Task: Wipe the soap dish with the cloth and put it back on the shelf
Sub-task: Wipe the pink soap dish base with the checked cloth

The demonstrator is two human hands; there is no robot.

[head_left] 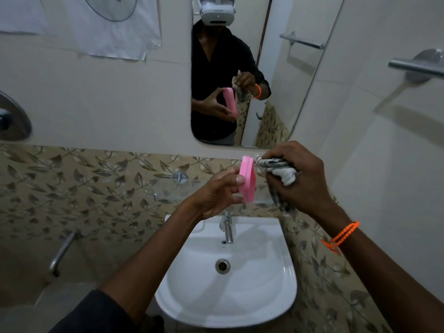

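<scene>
We face a tiled wall (101,97) banded below with leaf-patterned tiles (72,188). On it hangs a mirror (283,75), which reflects us holding the dish and cloth. Below us sits the white sink (264,296); we see only its drain (222,266) in the bowl, with a chrome tap (228,229) at the back rim. Above the tap a glass shelf (173,191) is fixed to the wall, and a towel bar (415,66) projects at right. Over the sink, our right hand (302,179), an orange bracelet (341,236) at its wrist, keeps a tight grip on the bunched cloth (281,169), which touches the dish's upper edge. Our left hand (216,193) pinches the pink soap dish (247,179), held on edge in the air in front of the shelf.
</scene>
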